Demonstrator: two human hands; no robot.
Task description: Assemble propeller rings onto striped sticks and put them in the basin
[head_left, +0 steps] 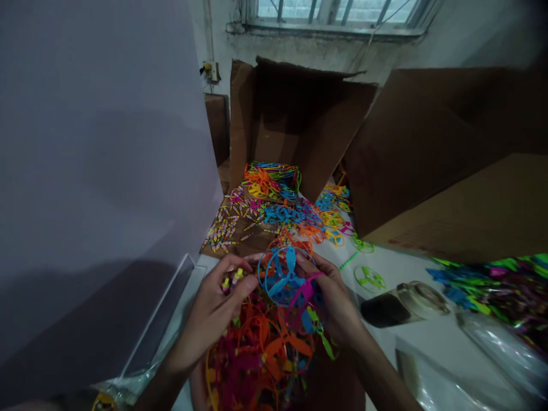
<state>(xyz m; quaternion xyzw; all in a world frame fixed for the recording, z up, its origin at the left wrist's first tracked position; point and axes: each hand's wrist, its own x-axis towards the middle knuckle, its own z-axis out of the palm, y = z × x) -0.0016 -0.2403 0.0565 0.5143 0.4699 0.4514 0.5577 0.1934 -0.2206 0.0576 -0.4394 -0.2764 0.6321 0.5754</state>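
My right hand point(331, 288) is closed on several ringed plastic propellers, with a blue propeller point(286, 274) at the front and pink and orange ones around it. A few small yellow-tipped plastic pieces point(233, 278) sit in the curled fingers of my left hand point(222, 302), whose thumb points toward the blue ring. Whether that thumb touches the ring, I cannot tell. Below both hands a wide tub point(197, 379) holds a heap of orange, magenta and yellow propellers point(274, 348). A green piece point(326, 342) hangs under my right hand.
An open cardboard box point(299, 131) lies ahead, with propellers spilling from it beside scattered small yellow-and-pink pieces point(222, 228). A dark-filled jar point(402, 305) lies right of a green propeller point(370, 278). Another carton point(462, 171) stands right; a pale panel point(103, 171) blocks the left.
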